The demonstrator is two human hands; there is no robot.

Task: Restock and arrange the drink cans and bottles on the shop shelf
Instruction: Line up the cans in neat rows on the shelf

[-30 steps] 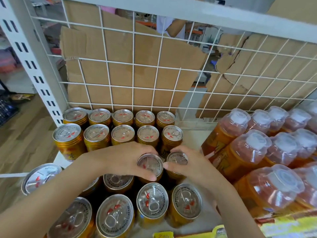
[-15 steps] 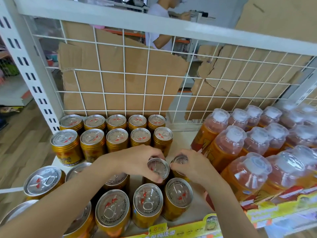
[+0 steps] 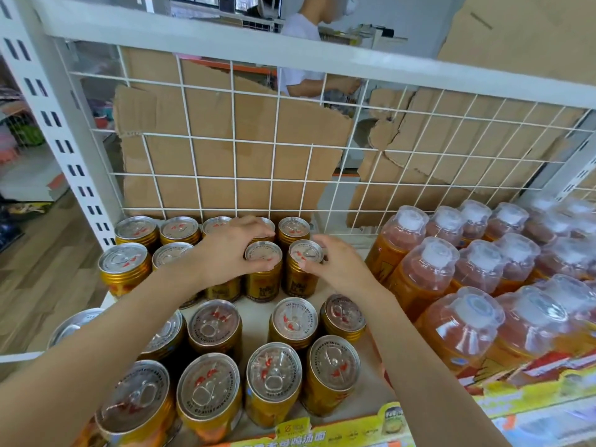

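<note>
Now left hand [image 3: 230, 250] fingers clamp one gold can [image 3: 263, 283], right hand [image 3: 338, 266] fingers a second can [image 3: 301, 282] beside it.

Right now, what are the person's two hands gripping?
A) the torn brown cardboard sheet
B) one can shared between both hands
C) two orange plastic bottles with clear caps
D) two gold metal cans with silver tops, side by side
D: the left hand grips one gold metal can with a silver top, and the right hand grips the neighbouring gold can standing right beside it.
</note>
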